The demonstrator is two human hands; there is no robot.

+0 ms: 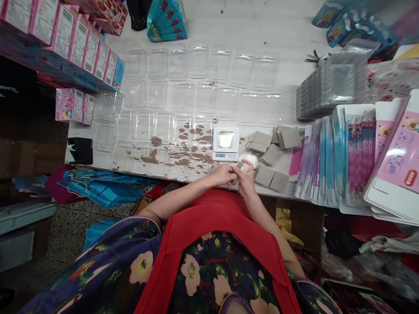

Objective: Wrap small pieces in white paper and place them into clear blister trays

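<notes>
Close together at the table's front edge, my two hands meet over a small pale stack of cards [244, 167]. My right hand [246, 175] is closed around the stack. The fingers of my left hand [225, 174] are bent and pressed against its left side. Just beyond them sits a white digital scale [225, 139] with a pale piece on its pan; the reading is too small to tell. Grey-beige card stacks [261, 141] lie to the right of the scale, and more [271, 178] lie near the front edge.
Rows of clear plastic trays [183, 93] cover the middle of the white table [209, 19]. Pink boxes [77, 39] stand at the left. Nested clear trays [327, 85] and printed cardboard packs [347, 152] crowd the right. A black box [81, 150] sits front left.
</notes>
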